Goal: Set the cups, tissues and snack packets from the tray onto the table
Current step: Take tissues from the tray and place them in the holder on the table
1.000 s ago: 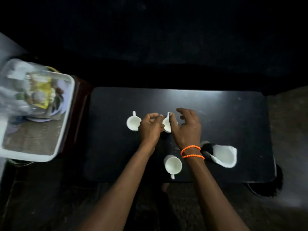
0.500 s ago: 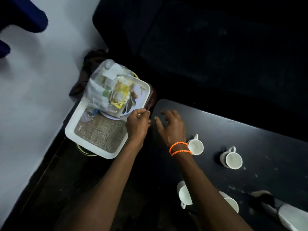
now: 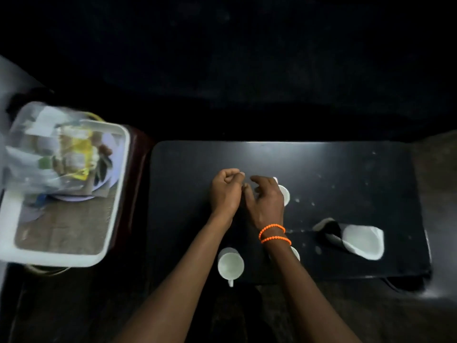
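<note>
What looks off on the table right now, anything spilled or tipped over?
Pale specks and smears dot the dark table right of the hands, like spilled drops or crumbs. A black and white item lies on its side near the right edge. The near cup stands upright. The bag of packets is still on the tray.

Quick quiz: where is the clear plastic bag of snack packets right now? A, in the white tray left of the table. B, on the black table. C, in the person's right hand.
A: the clear plastic bag of snack packets lies in the white tray, left of the black table, and neither hand touches it.
</note>
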Demonstrator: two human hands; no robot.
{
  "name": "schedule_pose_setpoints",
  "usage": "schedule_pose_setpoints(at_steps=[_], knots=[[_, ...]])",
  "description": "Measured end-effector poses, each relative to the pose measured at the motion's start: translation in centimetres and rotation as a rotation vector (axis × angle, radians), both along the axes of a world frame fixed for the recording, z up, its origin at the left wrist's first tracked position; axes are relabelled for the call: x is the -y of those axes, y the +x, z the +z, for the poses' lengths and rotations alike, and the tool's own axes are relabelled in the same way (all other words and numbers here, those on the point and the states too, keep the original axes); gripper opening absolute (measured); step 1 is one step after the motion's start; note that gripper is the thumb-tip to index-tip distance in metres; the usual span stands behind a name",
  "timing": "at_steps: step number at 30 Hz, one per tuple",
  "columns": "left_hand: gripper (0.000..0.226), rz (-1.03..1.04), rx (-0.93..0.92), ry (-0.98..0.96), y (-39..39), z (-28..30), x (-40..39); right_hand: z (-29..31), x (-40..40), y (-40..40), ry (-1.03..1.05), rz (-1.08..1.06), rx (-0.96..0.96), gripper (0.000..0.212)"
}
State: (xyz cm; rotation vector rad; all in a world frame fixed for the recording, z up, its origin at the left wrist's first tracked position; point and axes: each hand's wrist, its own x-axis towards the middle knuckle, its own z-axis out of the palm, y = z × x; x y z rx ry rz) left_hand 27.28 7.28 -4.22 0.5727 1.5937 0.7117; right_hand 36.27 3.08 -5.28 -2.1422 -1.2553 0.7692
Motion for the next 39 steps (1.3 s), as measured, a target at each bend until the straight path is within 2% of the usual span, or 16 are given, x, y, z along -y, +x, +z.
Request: schedule_pose_setpoints(at_steps=[4, 10, 13, 16, 19, 22, 25, 34, 39], knots=[[0.004, -0.17, -0.012, 0.0, 7.2, -0.4, 2.5, -0.4, 4.9, 6.5, -0.002, -0.219, 0.026, 0.024], [0.021, -0.518, -0.033, 0.016, 17.1, -2.1, 7.3, -1.8, 14.1, 14.1, -0.117, -0.503, 0.078, 0.014], [0.031, -0.769, -0.069, 0.056, 20.9, -3.4, 9.0, -3.0, 17.8, 16.3, -0.268, -0.616, 0.02, 0.022], [0.035, -0.937, -0.058, 0.063, 23.4, -4.4, 9.7, -4.2, 20.1, 17.9, -0.402, -0.633, -0.037, 0.032], [0.035, -1.027, -0.085, 0.082, 24.4, -5.3, 9.9, -5.1, 20.6, 19.2, -0.356, -0.743, -0.127, 0.04], [0.035, -1.018, -0.099, 0.093, 24.4, -6.0, 10.0, -5.4, 19.9, 20.0, -0.226, -0.786, -0.231, 0.057], [0.034, -0.967, -0.122, 0.092, 23.9, -6.1, 10.2, -5.5, 19.1, 20.2, -0.158, -0.776, -0.228, 0.059], [0.034, -0.798, -0.151, 0.059, 21.6, -6.8, 10.0, -5.4, 18.4, 19.0, -0.123, -0.697, -0.298, 0.058], [0.031, -0.752, -0.147, 0.022, 20.3, -6.9, 10.1, -5.1, 18.0, 17.8, -0.188, -0.724, -0.307, 0.059]])
